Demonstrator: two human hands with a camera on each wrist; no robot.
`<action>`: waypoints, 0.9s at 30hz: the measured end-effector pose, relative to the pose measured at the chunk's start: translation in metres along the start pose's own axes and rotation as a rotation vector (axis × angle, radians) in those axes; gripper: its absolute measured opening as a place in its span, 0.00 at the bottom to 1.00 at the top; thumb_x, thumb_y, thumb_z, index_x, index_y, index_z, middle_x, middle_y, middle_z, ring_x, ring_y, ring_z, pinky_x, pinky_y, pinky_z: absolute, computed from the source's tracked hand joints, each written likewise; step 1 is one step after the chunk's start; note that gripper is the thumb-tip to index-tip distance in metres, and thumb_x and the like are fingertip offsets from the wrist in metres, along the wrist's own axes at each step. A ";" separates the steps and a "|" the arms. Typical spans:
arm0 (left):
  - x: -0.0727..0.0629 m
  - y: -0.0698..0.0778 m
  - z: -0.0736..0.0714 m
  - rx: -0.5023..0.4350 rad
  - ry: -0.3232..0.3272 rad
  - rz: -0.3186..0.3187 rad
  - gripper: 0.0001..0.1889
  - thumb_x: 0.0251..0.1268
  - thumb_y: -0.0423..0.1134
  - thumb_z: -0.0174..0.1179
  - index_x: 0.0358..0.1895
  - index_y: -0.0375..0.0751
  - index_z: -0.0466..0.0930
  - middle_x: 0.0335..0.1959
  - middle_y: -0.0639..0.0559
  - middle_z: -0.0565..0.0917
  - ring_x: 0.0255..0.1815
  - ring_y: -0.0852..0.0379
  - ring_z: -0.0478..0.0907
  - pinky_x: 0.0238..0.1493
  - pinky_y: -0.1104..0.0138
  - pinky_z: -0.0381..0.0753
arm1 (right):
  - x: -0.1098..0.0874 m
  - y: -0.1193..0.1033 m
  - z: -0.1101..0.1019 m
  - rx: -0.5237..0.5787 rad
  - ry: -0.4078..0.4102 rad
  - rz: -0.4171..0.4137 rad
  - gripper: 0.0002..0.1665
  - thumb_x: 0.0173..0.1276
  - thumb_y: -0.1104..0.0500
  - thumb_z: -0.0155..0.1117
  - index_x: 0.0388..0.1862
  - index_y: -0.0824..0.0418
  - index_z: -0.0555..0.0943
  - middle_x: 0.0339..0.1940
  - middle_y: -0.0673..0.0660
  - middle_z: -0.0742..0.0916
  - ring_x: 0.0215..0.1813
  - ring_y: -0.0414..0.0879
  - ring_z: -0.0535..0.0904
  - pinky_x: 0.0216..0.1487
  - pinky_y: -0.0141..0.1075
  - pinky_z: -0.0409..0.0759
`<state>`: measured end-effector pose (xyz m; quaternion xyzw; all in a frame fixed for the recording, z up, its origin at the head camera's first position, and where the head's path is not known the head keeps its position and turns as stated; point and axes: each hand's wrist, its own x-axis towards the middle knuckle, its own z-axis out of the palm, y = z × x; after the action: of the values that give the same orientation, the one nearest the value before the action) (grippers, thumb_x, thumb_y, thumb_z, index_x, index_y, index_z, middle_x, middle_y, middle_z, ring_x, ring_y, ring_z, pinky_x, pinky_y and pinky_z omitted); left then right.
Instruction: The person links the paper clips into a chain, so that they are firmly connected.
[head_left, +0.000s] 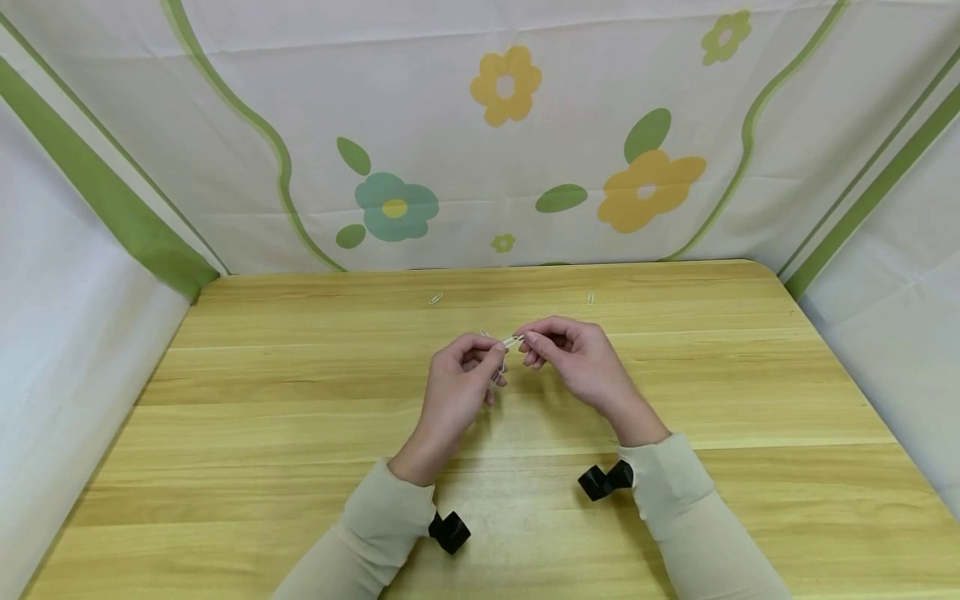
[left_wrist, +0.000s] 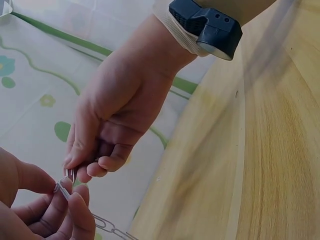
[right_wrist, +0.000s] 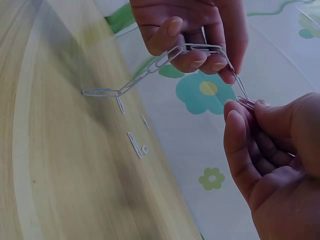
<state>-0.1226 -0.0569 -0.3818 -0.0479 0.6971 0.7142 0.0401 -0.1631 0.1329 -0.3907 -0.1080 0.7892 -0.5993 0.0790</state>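
Cloth backdrop (head_left: 465, 150), one: white, floral-printed, with green bands; at 12 o'clock, behind the counter.

Counter (head_left: 225, 467), one: pale wood grain; rounded at the 2 o'clock corner.

Sleeves, two, beige: left sleeve (head_left: 360, 542) from 7 o'clock, right sleeve (head_left: 697, 525) from 5 o'clock.

Left hand (head_left: 459, 375), bare: above the counter, at 8 o'clock from the point of meeting fingertips; thumb and fingers pinching the chain of paper clips near one end.

Right hand (head_left: 583, 360), bare: at 3 o'clock from the same point, near the left; thumb and fingers pinching a single paper clip.

Wrist cameras, two, black: one (head_left: 451, 533) at 7 o'clock, the other (head_left: 604, 480) at 5 o'clock, each beside a cuff.

Chain of paper clips (right_wrist: 165, 58), pale: in the left hand, draped across the fingers, trailing toward 9 o'clock in the right wrist view; exact count, cannot tell.

Single paper clip (right_wrist: 245, 103), pale: between right fingertips, close against the chain's end; linked or merely touching, cannot tell.

Loose paper clips, two, flat on the counter's far part: one (head_left: 436, 298) at 10 o'clock from the hands, slanted toward 2 o'clock; one (head_left: 591, 297) at 2 o'clock, aligned 12 to 6.
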 end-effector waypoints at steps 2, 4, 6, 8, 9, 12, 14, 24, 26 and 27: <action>0.000 0.000 0.001 0.002 0.005 0.003 0.07 0.79 0.35 0.63 0.49 0.35 0.86 0.35 0.49 0.84 0.31 0.56 0.82 0.25 0.70 0.78 | 0.000 0.000 0.001 -0.019 0.012 -0.013 0.12 0.84 0.59 0.62 0.54 0.64 0.88 0.48 0.72 0.89 0.41 0.44 0.88 0.51 0.49 0.91; 0.000 0.000 0.001 0.005 0.011 0.004 0.07 0.79 0.34 0.63 0.49 0.34 0.86 0.34 0.49 0.83 0.30 0.56 0.82 0.24 0.70 0.78 | 0.000 0.000 0.002 -0.036 0.022 -0.033 0.12 0.84 0.58 0.63 0.53 0.63 0.89 0.46 0.72 0.90 0.40 0.45 0.89 0.49 0.49 0.91; 0.000 0.000 0.002 0.007 0.018 0.004 0.06 0.79 0.34 0.63 0.48 0.34 0.86 0.33 0.49 0.83 0.30 0.55 0.81 0.24 0.70 0.78 | -0.001 0.000 0.003 -0.052 0.032 -0.056 0.12 0.83 0.58 0.63 0.52 0.63 0.89 0.45 0.71 0.90 0.39 0.45 0.89 0.48 0.49 0.91; 0.000 0.000 0.003 0.010 0.023 0.003 0.06 0.78 0.33 0.63 0.48 0.32 0.85 0.32 0.48 0.83 0.29 0.55 0.81 0.23 0.70 0.78 | -0.001 0.001 0.004 -0.067 0.041 -0.077 0.11 0.83 0.59 0.64 0.51 0.63 0.90 0.43 0.71 0.90 0.38 0.46 0.89 0.46 0.49 0.91; 0.000 0.000 0.003 0.013 0.025 0.005 0.07 0.78 0.33 0.62 0.48 0.31 0.85 0.32 0.48 0.83 0.28 0.55 0.81 0.23 0.70 0.78 | -0.001 0.001 0.004 -0.075 0.044 -0.086 0.11 0.83 0.59 0.64 0.51 0.63 0.90 0.42 0.71 0.90 0.38 0.46 0.89 0.45 0.48 0.92; 0.001 -0.001 0.004 0.033 0.032 0.016 0.07 0.78 0.32 0.62 0.48 0.29 0.85 0.31 0.46 0.84 0.26 0.56 0.80 0.22 0.70 0.79 | -0.001 0.002 0.005 -0.093 0.051 -0.112 0.10 0.82 0.60 0.65 0.49 0.63 0.90 0.41 0.70 0.91 0.36 0.47 0.89 0.43 0.47 0.92; 0.001 -0.001 0.004 0.055 0.036 0.026 0.08 0.78 0.32 0.62 0.48 0.29 0.85 0.31 0.44 0.84 0.26 0.57 0.80 0.22 0.69 0.79 | -0.001 0.002 0.006 -0.100 0.054 -0.129 0.10 0.82 0.60 0.65 0.48 0.64 0.90 0.40 0.69 0.91 0.36 0.50 0.90 0.42 0.45 0.92; 0.001 0.000 0.005 0.083 0.054 0.051 0.06 0.77 0.32 0.63 0.46 0.31 0.86 0.30 0.41 0.85 0.24 0.58 0.80 0.21 0.70 0.78 | -0.002 0.002 0.007 -0.053 0.077 -0.141 0.14 0.83 0.58 0.64 0.57 0.63 0.89 0.45 0.63 0.93 0.44 0.50 0.93 0.52 0.52 0.91; 0.001 0.000 0.005 0.074 0.053 0.048 0.06 0.77 0.32 0.63 0.46 0.31 0.86 0.29 0.44 0.85 0.22 0.59 0.79 0.21 0.69 0.78 | -0.002 0.002 0.006 -0.034 0.072 -0.133 0.15 0.83 0.59 0.63 0.60 0.63 0.88 0.45 0.64 0.93 0.44 0.48 0.92 0.52 0.52 0.91; 0.001 0.000 0.005 0.070 0.053 0.045 0.06 0.77 0.32 0.63 0.46 0.31 0.86 0.29 0.44 0.85 0.22 0.59 0.79 0.21 0.69 0.78 | -0.001 0.002 0.006 -0.035 0.068 -0.129 0.15 0.83 0.59 0.63 0.61 0.62 0.88 0.46 0.65 0.93 0.44 0.47 0.92 0.53 0.53 0.91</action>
<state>-0.1236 -0.0519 -0.3819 -0.0496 0.7236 0.6884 0.0073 -0.1603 0.1281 -0.3946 -0.1396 0.7932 -0.5927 0.0115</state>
